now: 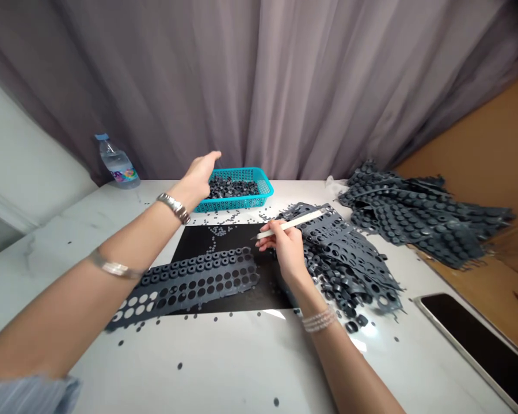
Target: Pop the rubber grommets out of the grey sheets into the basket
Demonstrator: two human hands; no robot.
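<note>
My right hand (285, 244) holds a white pen-like tool (300, 220) above a black mat (237, 238). Stretched out over the left end of a turquoise basket (265, 187) is my left hand (201, 172); a finger points away, and the other fingers are hidden behind the hand. Small black rubber rings (235, 187) lie in the basket. A dark rubber sheet (207, 282) rests across the mat, with rings along its far rows and round holes in the nearer rows. Punched sheets (349, 247) and loose rings (345, 293) are heaped beside my right hand.
A water bottle (118, 164) stands at the back left. More rubber sheets (414, 213) are piled at the back right, and a phone (479, 345) lies at the right. Tiny black discs dot the white table (224, 368). A grey curtain (242, 80) hangs behind.
</note>
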